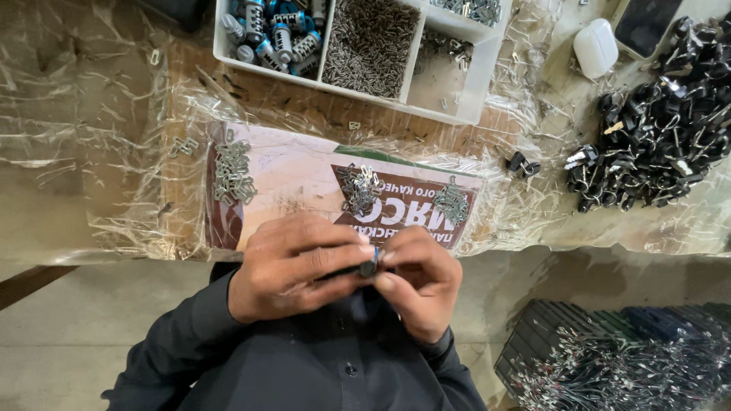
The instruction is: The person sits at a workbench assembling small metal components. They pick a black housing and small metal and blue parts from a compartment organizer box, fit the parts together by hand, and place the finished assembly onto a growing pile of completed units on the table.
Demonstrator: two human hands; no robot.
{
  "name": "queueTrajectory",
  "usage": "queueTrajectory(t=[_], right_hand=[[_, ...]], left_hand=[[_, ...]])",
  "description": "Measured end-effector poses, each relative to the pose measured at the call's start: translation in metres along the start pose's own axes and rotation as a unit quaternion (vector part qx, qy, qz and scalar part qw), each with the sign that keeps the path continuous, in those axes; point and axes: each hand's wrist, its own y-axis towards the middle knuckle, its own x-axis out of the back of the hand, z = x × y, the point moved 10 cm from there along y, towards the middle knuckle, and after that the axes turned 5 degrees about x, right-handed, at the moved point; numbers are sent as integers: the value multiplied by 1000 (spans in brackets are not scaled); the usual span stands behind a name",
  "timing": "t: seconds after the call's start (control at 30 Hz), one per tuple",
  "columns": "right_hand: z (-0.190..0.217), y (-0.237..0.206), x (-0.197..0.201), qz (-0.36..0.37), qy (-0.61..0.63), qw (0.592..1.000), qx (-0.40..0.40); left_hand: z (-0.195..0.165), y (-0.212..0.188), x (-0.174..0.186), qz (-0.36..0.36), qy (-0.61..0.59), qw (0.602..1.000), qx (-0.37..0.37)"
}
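fingertips (pixel 367 251) of both hands pinched together on small dark part with blue tip (pixel 369 266), at table edge, chest height. left hand (pixel 293 262) wraps body; right hand (pixel 422 281) nips end at 3 o'clock. likely light, rigid, small enough to slip; best gripped by sides. at 12 o'clock, metal clip piles (pixel 360 188) on printed card (pixel 304 171). at 12, farther, white divided tray (pixel 464 99). at 2 o'clock, black parts heap (pixel 662 129).
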Motion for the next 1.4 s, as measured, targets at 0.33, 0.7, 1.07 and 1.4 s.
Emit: queueTrajectory(t=[0.33,0.7,1.07,1.4], right_hand=[[32,11,-5,-31,-539,823,179],[32,7,-13,93,-599,765,218],[9,-30,13,82,-347,899,256],[28,0,17,-62,-211,965,146]], left_hand=[[4,2,11,-22,-43,999,20],[6,6,9,-17,-34,999,30],[6,5,2,-11,-29,999,33],[2,2,-2,-14,-40,999,15]])
